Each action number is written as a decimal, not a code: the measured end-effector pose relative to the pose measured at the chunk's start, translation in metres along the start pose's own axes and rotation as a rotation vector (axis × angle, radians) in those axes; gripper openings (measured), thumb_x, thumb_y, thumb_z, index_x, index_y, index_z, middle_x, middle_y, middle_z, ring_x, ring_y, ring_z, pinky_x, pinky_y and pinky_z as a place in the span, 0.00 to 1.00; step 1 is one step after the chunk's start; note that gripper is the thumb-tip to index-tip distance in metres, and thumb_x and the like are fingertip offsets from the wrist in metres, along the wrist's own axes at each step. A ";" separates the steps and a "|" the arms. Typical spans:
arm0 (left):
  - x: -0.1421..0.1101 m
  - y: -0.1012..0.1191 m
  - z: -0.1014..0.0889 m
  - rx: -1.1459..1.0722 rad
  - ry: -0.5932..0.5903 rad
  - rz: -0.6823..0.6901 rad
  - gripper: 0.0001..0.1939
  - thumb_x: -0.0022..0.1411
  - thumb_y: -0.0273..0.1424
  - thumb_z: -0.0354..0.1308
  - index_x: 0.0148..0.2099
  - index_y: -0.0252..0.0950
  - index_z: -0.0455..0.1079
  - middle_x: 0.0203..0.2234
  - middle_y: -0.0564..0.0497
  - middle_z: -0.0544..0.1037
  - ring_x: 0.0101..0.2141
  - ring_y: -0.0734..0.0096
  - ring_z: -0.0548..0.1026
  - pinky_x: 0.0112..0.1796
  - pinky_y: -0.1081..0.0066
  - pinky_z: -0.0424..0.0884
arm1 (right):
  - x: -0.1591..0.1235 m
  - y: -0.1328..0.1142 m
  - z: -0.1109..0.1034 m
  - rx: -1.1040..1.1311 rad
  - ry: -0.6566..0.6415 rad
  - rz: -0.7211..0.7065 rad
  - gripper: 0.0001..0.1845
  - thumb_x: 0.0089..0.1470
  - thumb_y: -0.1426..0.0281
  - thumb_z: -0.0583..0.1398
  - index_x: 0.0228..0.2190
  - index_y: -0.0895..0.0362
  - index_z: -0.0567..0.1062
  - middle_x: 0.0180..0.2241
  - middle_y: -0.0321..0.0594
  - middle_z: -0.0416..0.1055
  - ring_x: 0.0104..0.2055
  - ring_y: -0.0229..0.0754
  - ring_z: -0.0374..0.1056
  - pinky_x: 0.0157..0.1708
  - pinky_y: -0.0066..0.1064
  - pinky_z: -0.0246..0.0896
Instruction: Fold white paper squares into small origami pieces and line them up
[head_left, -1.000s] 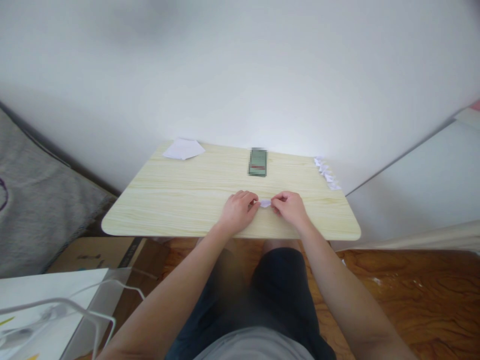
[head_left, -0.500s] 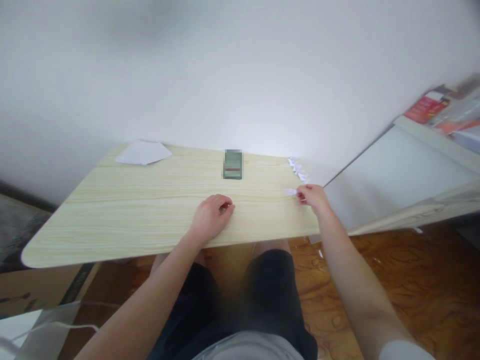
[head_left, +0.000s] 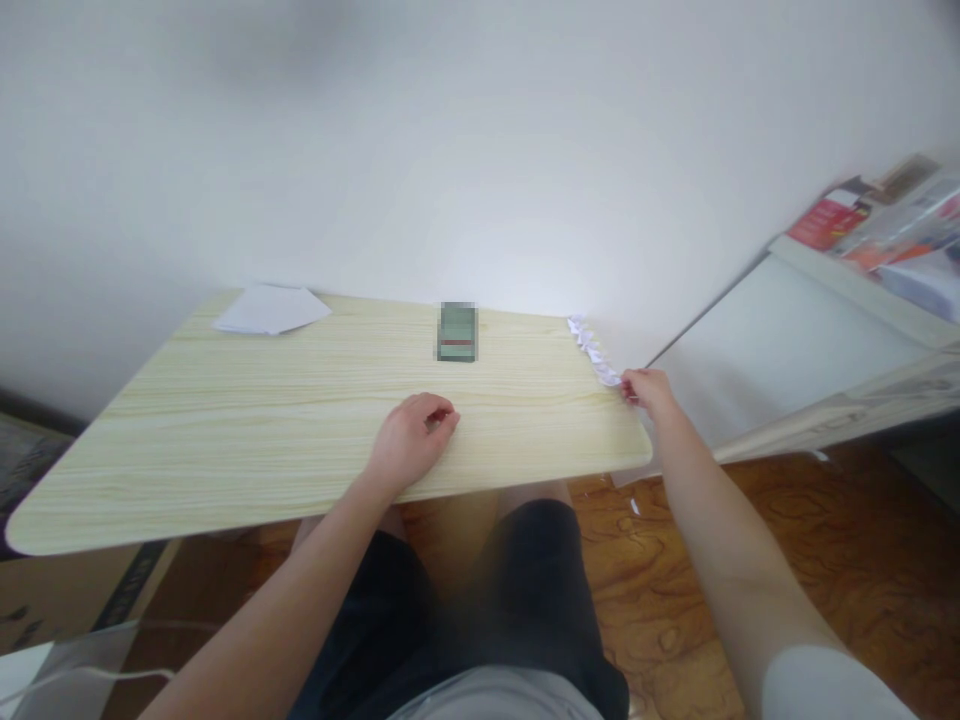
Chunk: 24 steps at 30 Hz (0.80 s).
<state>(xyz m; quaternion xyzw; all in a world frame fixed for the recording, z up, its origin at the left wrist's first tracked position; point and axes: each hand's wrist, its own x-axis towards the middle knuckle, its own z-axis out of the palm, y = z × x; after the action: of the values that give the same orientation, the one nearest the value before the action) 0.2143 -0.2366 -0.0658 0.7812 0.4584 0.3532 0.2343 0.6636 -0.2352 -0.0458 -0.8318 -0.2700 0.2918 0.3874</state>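
Note:
My right hand (head_left: 646, 390) is at the right end of the table, its fingertips pinched on a small white folded paper piece (head_left: 610, 381). That piece lies against the near end of a row of several similar folded paper pieces (head_left: 588, 345), which runs along the table's right edge. My left hand (head_left: 414, 440) rests curled near the front edge of the table, thumb and fingertips together, with nothing visible in it. Beyond it, near the wall, lies a dark green rectangular item (head_left: 457, 333), blurred by pixelation.
Several white paper sheets (head_left: 271, 309) are stacked at the table's back left. A white cabinet (head_left: 720, 350) stands to the right with red packaging (head_left: 827, 220) on top. The pale wood-grain table (head_left: 225, 420) meets the wall behind. A cardboard box (head_left: 75, 590) sits below left.
My right hand has moved right with the folded paper piece, bringing it up to the near end of the row. My left hand stays in place; the view has shifted slightly.

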 end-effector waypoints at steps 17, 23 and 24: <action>0.007 -0.015 -0.009 -0.257 0.073 -0.219 0.11 0.64 0.39 0.58 0.38 0.38 0.76 0.31 0.51 0.81 0.32 0.68 0.77 0.35 0.69 0.73 | -0.133 -0.029 0.150 -0.072 0.013 -0.703 0.10 0.53 0.66 0.61 0.37 0.54 0.79 0.20 0.31 0.68 0.25 0.39 0.65 0.31 0.30 0.58; 0.038 -0.062 -0.060 0.028 0.252 -0.305 0.10 0.64 0.35 0.55 0.40 0.38 0.75 0.34 0.49 0.81 0.37 0.65 0.77 0.43 0.67 0.73 | -0.192 -0.055 0.225 -0.315 -0.171 -0.924 0.09 0.58 0.66 0.57 0.36 0.52 0.78 0.26 0.34 0.75 0.27 0.40 0.68 0.30 0.30 0.53; 0.044 -0.071 -0.073 0.097 0.292 -0.329 0.10 0.64 0.35 0.55 0.41 0.38 0.75 0.36 0.48 0.81 0.41 0.62 0.77 0.46 0.63 0.72 | -0.195 -0.057 0.229 -0.359 -0.165 -0.949 0.09 0.58 0.66 0.57 0.35 0.52 0.77 0.26 0.35 0.75 0.28 0.41 0.68 0.30 0.31 0.52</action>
<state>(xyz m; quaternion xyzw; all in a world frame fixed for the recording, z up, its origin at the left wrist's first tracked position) 0.1338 -0.1611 -0.0529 0.6467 0.6253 0.3972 0.1818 0.3584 -0.2235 -0.0672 -0.6452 -0.6934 0.0975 0.3055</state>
